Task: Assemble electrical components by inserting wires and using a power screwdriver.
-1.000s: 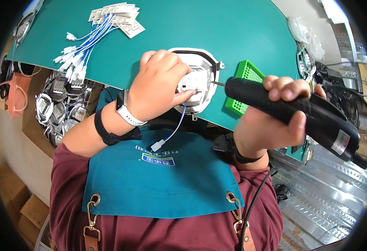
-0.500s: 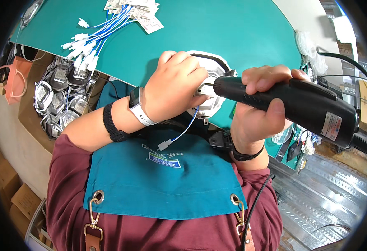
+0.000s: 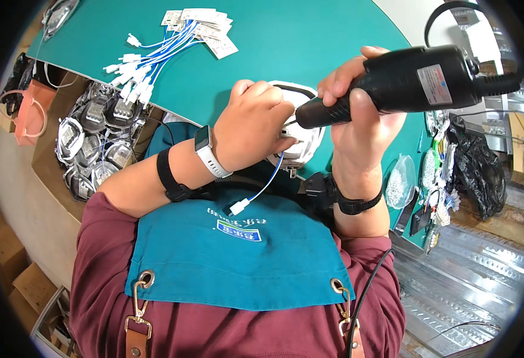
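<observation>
My left hand [image 3: 253, 126] is closed over the left side of a silvery lamp housing [image 3: 305, 149] near the bench's front edge, its fingertips hidden against the part. From under that hand runs a blue-and-white wire ending in a white plug connector [image 3: 239, 207], which hangs over my apron. My right hand [image 3: 362, 116] wraps round a black electric screwdriver [image 3: 402, 80]. The tool lies slanted, its nose low over the housing beside my left fingers and its corded end up to the right. The bit's tip is hidden by my left fingers.
White boards with blue-and-white leads [image 3: 202, 30] lie in a pile at the far left of the green bench [image 3: 274, 36]. A cardboard box [image 3: 50, 146] of similar lamp housings stands left. At right are a bag of small white parts [image 3: 400, 182] and a black plastic bag [image 3: 480, 170].
The screwdriver's rear end has swung up and away from me, and my right hand has turned with it. My left hand stays on the lamp housing. The whole view has shifted slightly.
</observation>
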Available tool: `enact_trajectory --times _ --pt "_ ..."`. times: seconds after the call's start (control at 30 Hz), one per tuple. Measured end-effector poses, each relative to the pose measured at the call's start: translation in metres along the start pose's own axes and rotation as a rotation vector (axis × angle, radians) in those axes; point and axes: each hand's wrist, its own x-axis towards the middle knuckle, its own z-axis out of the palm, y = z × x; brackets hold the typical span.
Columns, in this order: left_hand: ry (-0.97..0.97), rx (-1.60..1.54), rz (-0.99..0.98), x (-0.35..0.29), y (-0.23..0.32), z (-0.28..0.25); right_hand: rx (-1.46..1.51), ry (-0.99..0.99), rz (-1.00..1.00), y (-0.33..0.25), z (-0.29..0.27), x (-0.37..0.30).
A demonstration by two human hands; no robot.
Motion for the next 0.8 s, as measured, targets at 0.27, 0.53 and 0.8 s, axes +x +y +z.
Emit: enact_trajectory --times 0.27,0.53,0.8 --pt "0.215 0.067 -0.014 0.007 -0.009 -0.034 0.160 0.178 -0.163 -0.065 -0.079 -0.047" --pt "-0.218 0.132 0.152 0.027 0.001 -0.013 0.476 0.223 0.175 -0.060 -0.141 -0.134" --pt "-0.576 -0.705 0.013 0.025 -0.012 -0.122 0.539 0.239 0.290 -0.058 -0.149 -0.173"
